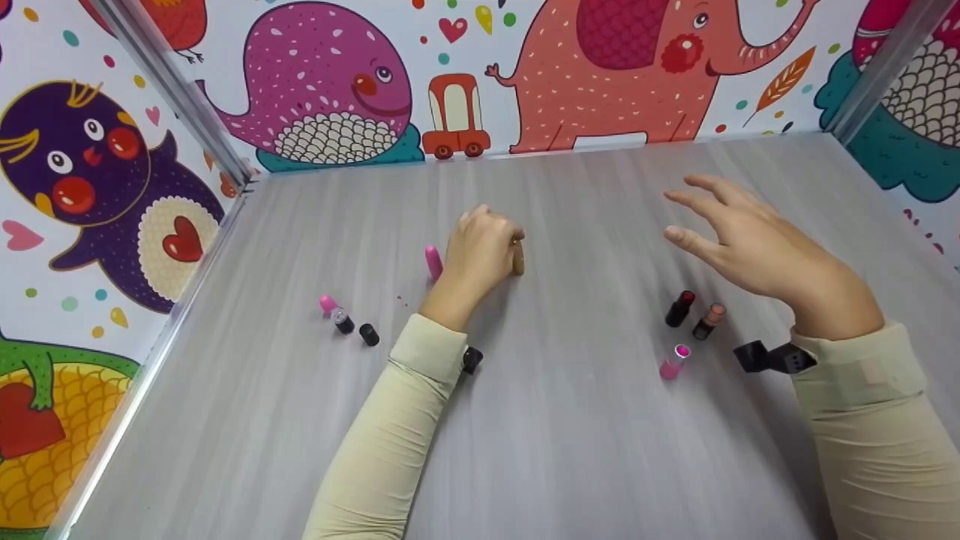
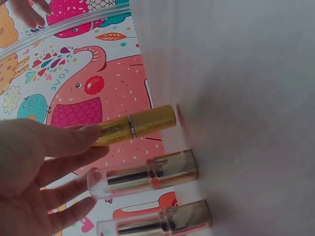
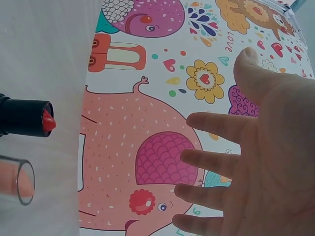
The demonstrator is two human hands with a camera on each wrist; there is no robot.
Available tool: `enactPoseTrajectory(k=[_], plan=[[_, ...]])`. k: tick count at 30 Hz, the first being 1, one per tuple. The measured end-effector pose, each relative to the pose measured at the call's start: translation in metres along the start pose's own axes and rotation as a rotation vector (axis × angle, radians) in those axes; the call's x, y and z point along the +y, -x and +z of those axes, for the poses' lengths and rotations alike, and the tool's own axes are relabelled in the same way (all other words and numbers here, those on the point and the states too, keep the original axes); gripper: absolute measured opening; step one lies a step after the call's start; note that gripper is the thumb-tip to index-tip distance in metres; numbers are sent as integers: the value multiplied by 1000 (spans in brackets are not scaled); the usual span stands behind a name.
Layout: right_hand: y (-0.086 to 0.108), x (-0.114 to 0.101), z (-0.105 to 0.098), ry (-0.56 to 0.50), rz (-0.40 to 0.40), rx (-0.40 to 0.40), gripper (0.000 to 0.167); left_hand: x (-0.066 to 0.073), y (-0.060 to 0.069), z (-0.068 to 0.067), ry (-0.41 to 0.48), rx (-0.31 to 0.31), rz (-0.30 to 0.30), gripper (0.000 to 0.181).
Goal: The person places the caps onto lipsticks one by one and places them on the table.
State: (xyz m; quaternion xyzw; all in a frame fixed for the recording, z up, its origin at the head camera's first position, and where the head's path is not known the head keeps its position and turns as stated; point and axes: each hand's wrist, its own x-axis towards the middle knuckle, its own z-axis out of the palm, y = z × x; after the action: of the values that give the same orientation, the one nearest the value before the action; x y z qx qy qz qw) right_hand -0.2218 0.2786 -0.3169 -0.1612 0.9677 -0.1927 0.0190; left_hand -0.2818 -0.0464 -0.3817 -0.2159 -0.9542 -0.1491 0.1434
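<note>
A gold lipstick tube [image 2: 150, 122] is pinched between the thumb and index finger of my left hand [image 1: 480, 251], at the middle of the table. Beside it in the left wrist view are two lipsticks with clear caps, the nearer one [image 2: 172, 172] close to my other fingertips and the second [image 2: 172, 222] further along. My right hand [image 1: 757, 247] hovers with spread fingers and holds nothing. Nearest to it stand an uncapped red lipstick [image 1: 680, 308] in a black case, a peach lipstick [image 1: 709, 321] and a bright pink one [image 1: 671, 362].
Left of my left hand is a pink tube [image 1: 433, 262], partly hidden. Further left are a small pink piece [image 1: 328, 304], a clear-and-black piece [image 1: 342, 321] and a black cap [image 1: 369, 334]. Cartoon-printed walls [image 1: 465, 45] border the grey table [image 1: 570, 420].
</note>
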Motion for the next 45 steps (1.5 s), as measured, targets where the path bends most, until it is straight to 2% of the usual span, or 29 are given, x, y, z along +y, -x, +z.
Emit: enactPoseTrajectory(k=[6, 19, 28, 35, 45], plan=[[2, -2, -2, -11, -17, 14, 71, -1, -1, 5, -15, 2, -14, 16], [3, -3, -2, -17, -21, 9, 69, 0, -1, 11, -30, 49, 32, 16], [0, -2, 0, -5, -11, -13, 68, 0, -1, 8, -29, 13, 2, 14], [1, -3, -1, -13, -16, -7, 68, 1, -1, -3, -16, -11, -29, 21], [3, -3, -1, -2, -19, -5, 69, 8, 9, -30, 53, 70, -7, 21]])
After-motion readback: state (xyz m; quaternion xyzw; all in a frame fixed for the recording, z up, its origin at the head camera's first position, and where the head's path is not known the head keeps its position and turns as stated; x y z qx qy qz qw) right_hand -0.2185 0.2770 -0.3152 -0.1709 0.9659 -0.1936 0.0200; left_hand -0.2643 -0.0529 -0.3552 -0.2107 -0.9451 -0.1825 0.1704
